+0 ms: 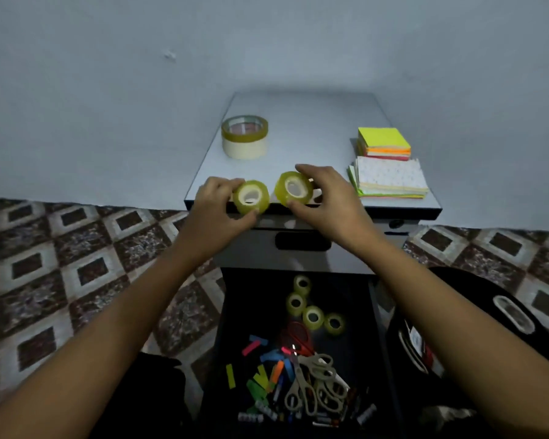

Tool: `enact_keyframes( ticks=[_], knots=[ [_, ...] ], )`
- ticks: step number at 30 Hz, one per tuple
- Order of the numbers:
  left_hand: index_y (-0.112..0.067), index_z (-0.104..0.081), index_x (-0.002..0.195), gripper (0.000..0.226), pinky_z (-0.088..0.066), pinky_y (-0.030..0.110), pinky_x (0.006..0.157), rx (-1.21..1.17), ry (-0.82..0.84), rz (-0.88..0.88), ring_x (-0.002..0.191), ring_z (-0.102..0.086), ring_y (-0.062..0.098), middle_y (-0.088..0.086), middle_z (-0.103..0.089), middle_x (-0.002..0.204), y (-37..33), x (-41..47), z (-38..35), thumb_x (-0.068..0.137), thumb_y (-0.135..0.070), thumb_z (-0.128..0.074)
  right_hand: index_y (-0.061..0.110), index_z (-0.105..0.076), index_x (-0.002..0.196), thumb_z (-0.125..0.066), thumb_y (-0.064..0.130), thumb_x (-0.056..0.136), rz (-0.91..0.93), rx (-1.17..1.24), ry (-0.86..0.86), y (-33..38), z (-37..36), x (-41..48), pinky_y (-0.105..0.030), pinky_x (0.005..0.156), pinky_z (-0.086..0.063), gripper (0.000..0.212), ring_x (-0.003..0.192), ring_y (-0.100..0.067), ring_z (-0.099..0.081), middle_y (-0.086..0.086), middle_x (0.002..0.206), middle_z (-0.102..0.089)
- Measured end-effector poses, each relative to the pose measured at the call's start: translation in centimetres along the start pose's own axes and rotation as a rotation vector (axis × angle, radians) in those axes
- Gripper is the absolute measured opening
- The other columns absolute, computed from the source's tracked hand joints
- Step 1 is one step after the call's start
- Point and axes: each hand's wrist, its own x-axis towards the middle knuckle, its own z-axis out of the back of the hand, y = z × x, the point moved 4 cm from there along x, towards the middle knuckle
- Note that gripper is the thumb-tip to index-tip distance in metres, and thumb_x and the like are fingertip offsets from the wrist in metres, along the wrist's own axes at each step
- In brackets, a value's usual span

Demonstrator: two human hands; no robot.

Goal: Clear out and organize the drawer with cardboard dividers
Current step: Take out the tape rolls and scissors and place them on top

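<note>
My left hand (219, 204) pinches a small yellowish tape roll (251, 197) over the front edge of the grey cabinet top (298, 122). My right hand (327, 198) grips a second small tape roll (293, 188) just beside it. Below, the open dark drawer (244, 312) holds several more small tape rolls (313, 317), grey-handled scissors (311, 384), red scissors (295, 337), coloured strips (260, 372) and small batteries or pens along the front.
On the cabinet top stand two stacked large tape rolls (244, 137) at the back left and two piles of coloured note paper (385, 163) at the right. A black bag (457, 337) lies right of the drawer. Patterned floor tiles (76, 274) surround the cabinet.
</note>
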Motion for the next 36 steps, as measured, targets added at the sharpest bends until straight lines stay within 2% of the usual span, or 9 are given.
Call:
enact_keyframes(
  ticks=[5,10,16,21,25,26,30,33,36],
  knots=[
    [-0.007,-0.052,0.13,0.061,-0.037,0.029,0.093,0.071,0.05,0.167,0.115,-0.048,0.028,0.016,-0.05,0.122,1.9,4.8,0.9,0.078,-0.035,-0.068,0.014,-0.046,0.136,-0.067,0.026,0.081,-0.07,-0.069,0.085,-0.3,-2.1,5.3,-0.024,0.093,-0.037,0.061,0.117,-0.026,-0.051,-0.014,0.129,-0.052],
    [-0.003,-0.047,0.134,0.061,-0.041,0.031,0.09,0.066,0.066,0.304,0.116,-0.052,0.031,0.019,-0.051,0.131,2.9,7.2,0.9,0.081,-0.026,-0.067,0.012,-0.042,0.138,-0.065,0.025,0.082,-0.127,-0.069,0.089,-0.8,-4.9,8.4,-0.027,0.095,-0.037,0.062,0.12,-0.028,-0.048,-0.017,0.131,-0.049],
    [-0.003,-0.056,0.123,0.045,-0.042,0.031,0.081,-0.018,0.035,0.325,0.105,-0.057,0.028,0.017,-0.06,0.121,3.0,8.1,0.6,0.084,-0.025,-0.064,0.009,-0.045,0.135,-0.064,0.025,0.083,-0.124,-0.014,0.001,-0.4,-6.5,10.0,-0.033,0.092,-0.044,0.058,0.114,-0.028,-0.053,-0.014,0.128,-0.056],
    [-0.009,-0.046,0.135,0.057,-0.041,0.028,0.085,-0.065,0.049,0.323,0.115,-0.054,0.025,0.012,-0.054,0.133,3.6,8.2,0.3,0.085,-0.03,-0.064,0.009,-0.045,0.136,-0.065,0.025,0.084,-0.117,0.025,0.006,-0.4,-6.4,10.0,-0.031,0.093,-0.044,0.058,0.115,-0.026,-0.054,-0.012,0.131,-0.055],
    [-0.013,-0.039,0.141,0.065,-0.041,0.034,0.097,-0.023,-0.003,0.25,0.121,-0.048,0.028,0.015,-0.046,0.135,3.6,7.4,0.7,0.084,-0.028,-0.067,0.012,-0.044,0.137,-0.068,0.028,0.084,-0.095,0.001,-0.009,-0.4,-4.7,8.7,-0.028,0.097,-0.039,0.061,0.119,-0.024,-0.051,-0.013,0.133,-0.051],
    [-0.012,-0.042,0.138,0.062,-0.041,0.032,0.096,-0.028,-0.042,0.199,0.117,-0.049,0.026,0.014,-0.047,0.131,3.1,6.6,0.8,0.084,-0.026,-0.068,0.013,-0.046,0.136,-0.068,0.027,0.084,-0.078,0.004,-0.019,-0.3,-4.0,7.9,-0.026,0.096,-0.039,0.058,0.118,-0.022,-0.051,-0.012,0.131,-0.052],
    [-0.008,-0.054,0.125,0.045,-0.034,0.001,0.075,-0.055,-0.129,-0.028,0.087,-0.049,0.011,0.002,-0.05,0.105,0.2,1.5,0.2,0.084,-0.019,-0.069,0.016,-0.057,0.125,-0.067,0.024,0.085,-0.055,0.059,0.033,-0.4,-1.8,2.9,-0.018,0.087,-0.043,0.042,0.101,-0.011,-0.057,-0.005,0.119,-0.059],
    [-0.009,-0.058,0.12,0.039,-0.032,-0.003,0.073,-0.108,0.027,-0.07,0.084,-0.048,0.005,0.0,-0.052,0.096,-0.4,-2.7,-2.8,0.084,-0.023,-0.067,0.013,-0.064,0.116,-0.07,0.018,0.082,-0.085,0.092,0.052,-2.1,-1.3,-1.4,-0.013,0.082,-0.044,0.035,0.089,-0.012,-0.059,-0.004,0.103,-0.063],
    [-0.011,-0.059,0.12,0.038,-0.032,-0.003,0.072,-0.128,0.239,-0.002,0.085,-0.047,0.002,-0.003,-0.054,0.097,0.5,-6.2,-7.1,0.086,-0.026,-0.066,0.012,-0.066,0.113,-0.071,0.016,0.082,-0.157,0.062,0.096,-5.1,-2.3,-5.7,-0.001,0.072,-0.037,0.032,0.084,-0.01,-0.056,-0.005,0.097,-0.063]
  ],
)
